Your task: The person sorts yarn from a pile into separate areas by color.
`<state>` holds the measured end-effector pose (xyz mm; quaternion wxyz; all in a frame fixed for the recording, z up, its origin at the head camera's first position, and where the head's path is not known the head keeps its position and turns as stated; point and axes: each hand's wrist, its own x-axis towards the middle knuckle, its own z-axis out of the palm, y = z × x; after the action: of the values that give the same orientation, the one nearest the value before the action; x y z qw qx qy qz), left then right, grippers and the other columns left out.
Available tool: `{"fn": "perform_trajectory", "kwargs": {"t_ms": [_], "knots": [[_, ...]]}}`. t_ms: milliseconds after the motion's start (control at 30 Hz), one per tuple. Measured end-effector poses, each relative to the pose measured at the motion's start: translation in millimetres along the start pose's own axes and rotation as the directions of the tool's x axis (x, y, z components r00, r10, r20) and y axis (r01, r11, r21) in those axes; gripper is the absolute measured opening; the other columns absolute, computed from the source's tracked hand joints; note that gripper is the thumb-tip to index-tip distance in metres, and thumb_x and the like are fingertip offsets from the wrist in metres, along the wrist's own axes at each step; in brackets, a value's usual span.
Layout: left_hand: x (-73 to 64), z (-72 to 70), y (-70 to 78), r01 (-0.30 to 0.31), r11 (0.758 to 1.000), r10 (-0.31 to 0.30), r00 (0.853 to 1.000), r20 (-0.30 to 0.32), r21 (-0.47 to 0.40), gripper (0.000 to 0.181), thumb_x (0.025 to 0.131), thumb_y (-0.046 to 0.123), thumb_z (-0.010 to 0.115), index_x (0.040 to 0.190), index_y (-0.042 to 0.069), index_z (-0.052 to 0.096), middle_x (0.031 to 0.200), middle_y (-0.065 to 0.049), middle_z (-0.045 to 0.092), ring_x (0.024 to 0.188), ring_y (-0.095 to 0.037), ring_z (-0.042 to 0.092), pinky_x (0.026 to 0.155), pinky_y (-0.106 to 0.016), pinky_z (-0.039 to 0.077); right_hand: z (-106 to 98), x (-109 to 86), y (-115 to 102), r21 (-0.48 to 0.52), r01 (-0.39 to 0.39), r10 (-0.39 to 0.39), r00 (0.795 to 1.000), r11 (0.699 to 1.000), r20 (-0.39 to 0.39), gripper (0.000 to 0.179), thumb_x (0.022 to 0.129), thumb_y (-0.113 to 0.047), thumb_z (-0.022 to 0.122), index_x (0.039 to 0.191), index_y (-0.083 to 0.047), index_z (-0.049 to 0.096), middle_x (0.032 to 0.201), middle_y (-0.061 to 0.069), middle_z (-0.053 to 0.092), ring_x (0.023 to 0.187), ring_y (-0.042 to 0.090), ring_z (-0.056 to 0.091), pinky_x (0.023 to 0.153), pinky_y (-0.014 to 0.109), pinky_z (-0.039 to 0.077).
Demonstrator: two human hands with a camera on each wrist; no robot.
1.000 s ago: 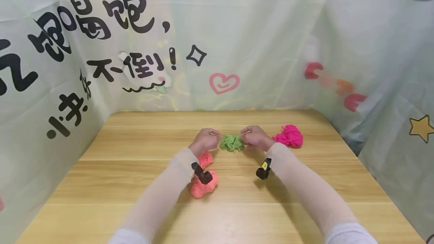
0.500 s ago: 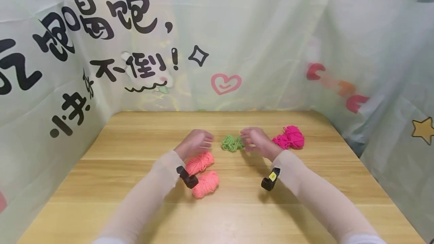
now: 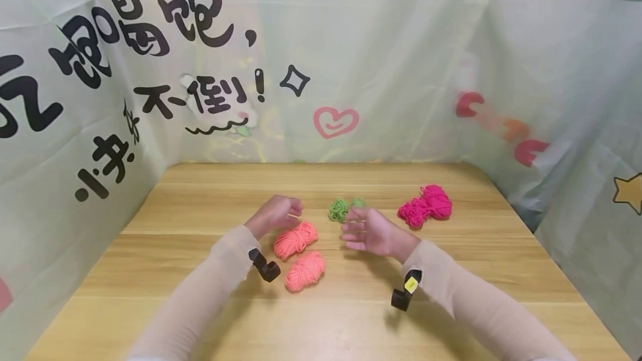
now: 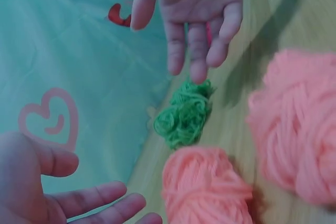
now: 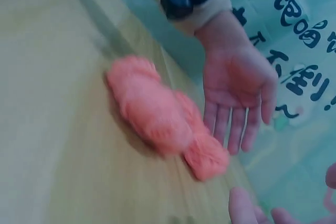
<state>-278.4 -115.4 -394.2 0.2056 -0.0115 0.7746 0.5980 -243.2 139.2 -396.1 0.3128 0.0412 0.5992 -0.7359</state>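
My left hand [image 3: 277, 213] hovers just behind the farther coral yarn bundle [image 3: 296, 240], holding nothing; in the right wrist view its fingers hang straight. A second coral yarn bundle [image 3: 305, 272] lies nearer, beside the first. My right hand [image 3: 373, 232] is in the air over the middle of the table, fingers extended and nothing in them. It partly hides the green yarn bundle [image 3: 339, 210], which lies behind it on the table. In the left wrist view the green yarn [image 4: 184, 114] shows whole, below the right hand's fingertips.
A magenta yarn bundle [image 3: 426, 205] lies at the back right of the wooden table [image 3: 341, 322]. Printed cloth [image 3: 391, 71] hangs behind and along both sides. Each wrist carries a small black camera [image 3: 264, 266].
Both hands have come away from the green yarn. The left hand has moved left and its fingers have straightened; the right hand has opened and drawn nearer. The yarn bundles lie as before.
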Motion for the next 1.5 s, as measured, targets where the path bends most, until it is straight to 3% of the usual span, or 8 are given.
{"fn": "perform_trajectory", "kwargs": {"t_ms": [367,600,767,1100,1367,1500], "knots": [[0.4,-5.0,-12.2,0.066,0.988,-0.068,0.998,0.01,0.143,0.042,0.098,0.02,0.046,0.127,-0.009,0.054,0.12,-0.026,0.06,0.109,-0.035,0.059,0.092,-0.041,0.05,19.1,-14.7,35.7,0.027,-0.099,0.097,0.993,0.995,0.07,0.057,0.102,-0.03,0.042,0.139,0.011,0.027,0.132,0.033,0.04,0.119,0.044,0.046,0.101,0.05,0.042],[-1.4,-7.3,-19.0,0.084,0.96,-0.091,0.996,0.016,0.266,0.04,0.096,0.022,0.049,0.125,-0.004,0.057,0.11,-0.016,0.064,0.089,-0.023,0.061,0.074,-0.032,0.052,35.4,-24.0,55.5,0.009,-0.175,0.172,0.975,0.984,0.139,0.053,0.101,-0.031,0.043,0.131,0.012,0.032,0.122,0.033,0.047,0.112,0.044,0.052,0.096,0.051,0.046],[0.2,-9.8,-18.9,0.062,0.965,-0.076,0.996,0.042,0.255,0.04,0.096,0.02,0.051,0.127,-0.005,0.054,0.108,-0.015,0.062,0.082,-0.02,0.057,0.067,-0.03,0.051,41.2,-24.4,57.4,0.003,-0.193,0.189,0.965,0.981,0.18,0.056,0.101,-0.033,0.043,0.132,0.013,0.032,0.12,0.033,0.049,0.111,0.044,0.053,0.097,0.052,0.045],[3.8,-11.9,-22.5,0.073,0.978,-0.096,0.989,0.109,0.195,0.04,0.095,0.017,0.052,0.127,-0.008,0.052,0.108,-0.019,0.062,0.091,-0.028,0.062,0.075,-0.039,0.056,44.0,-19.4,60.4,0.08,-0.193,0.174,0.964,0.978,0.199,0.049,0.101,-0.03,0.046,0.125,0.011,0.038,0.115,0.03,0.051,0.109,0.043,0.054,0.097,0.052,0.045],[1.4,-14.3,-25.4,0.067,0.976,-0.104,0.979,0.176,0.205,0.033,0.095,0.014,0.056,0.119,-0.008,0.058,0.108,-0.018,0.063,0.098,-0.029,0.061,0.081,-0.041,0.055,50.3,-14.6,55.7,0.134,-0.177,0.147,0.967,0.975,0.206,0.05,0.101,-0.021,0.046,0.132,0.015,0.032,0.122,0.031,0.045,0.117,0.046,0.047,0.101,0.052,0.042],[-0.4,-17.8,-26.5,0.041,0.973,-0.094,0.969,0.23,0.226,0.033,0.096,0.013,0.055,0.121,-0.009,0.057,0.109,-0.015,0.063,0.098,-0.028,0.062,0.083,-0.043,0.054,56.5,-12.2,53.7,0.111,-0.149,0.126,0.973,0.983,0.194,0.04,0.1,-0.017,0.048,0.125,0.013,0.04,0.118,0.03,0.046,0.114,0.043,0.05,0.101,0.053,0.042]]}}
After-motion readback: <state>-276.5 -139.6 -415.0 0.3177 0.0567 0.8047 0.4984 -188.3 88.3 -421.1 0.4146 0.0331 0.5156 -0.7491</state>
